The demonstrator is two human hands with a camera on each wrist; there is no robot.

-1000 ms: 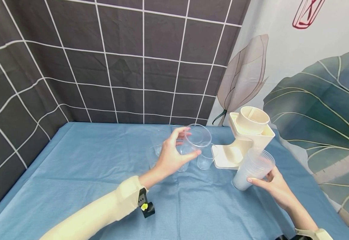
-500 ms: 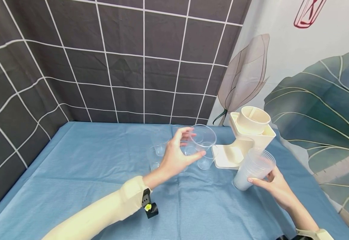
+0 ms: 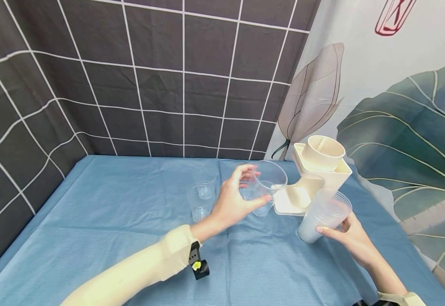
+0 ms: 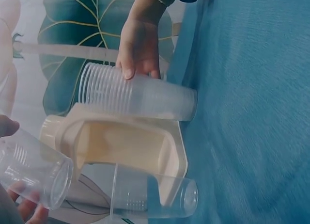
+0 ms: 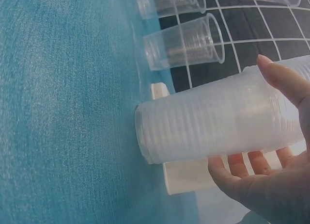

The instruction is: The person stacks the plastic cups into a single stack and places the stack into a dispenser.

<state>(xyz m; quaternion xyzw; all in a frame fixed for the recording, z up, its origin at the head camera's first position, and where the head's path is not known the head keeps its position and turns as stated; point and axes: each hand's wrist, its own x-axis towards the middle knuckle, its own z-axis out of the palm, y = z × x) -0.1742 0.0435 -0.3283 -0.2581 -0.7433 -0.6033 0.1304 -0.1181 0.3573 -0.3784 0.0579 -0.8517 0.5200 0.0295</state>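
Observation:
A clear plastic cup (image 3: 270, 178) is in my left hand (image 3: 231, 202), thumb and fingers around its side, held above the table. Below and behind it stands another clear cup (image 4: 155, 195), close to the cream dispenser-like stand (image 3: 321, 170). My right hand (image 3: 350, 240) grips a tall stack of nested cups (image 3: 318, 221). In the right wrist view, the thumb lies on one side of the stack and the fingers on the other; its base touches the cloth. Part of the standing cups is hidden behind my left hand.
Clear cups (image 3: 200, 206) stand on the blue tablecloth (image 3: 111, 238) left of my left hand. The cream stand carries a round cup-like top (image 3: 323, 151). A dark grid-patterned curtain (image 3: 161, 85) hangs behind the table, with a leaf-patterned one (image 3: 406, 127) at right.
My left hand has moved right with its cup, towards the cream stand, uncovering more of the cups at left. The right hand and the stack have stayed put.

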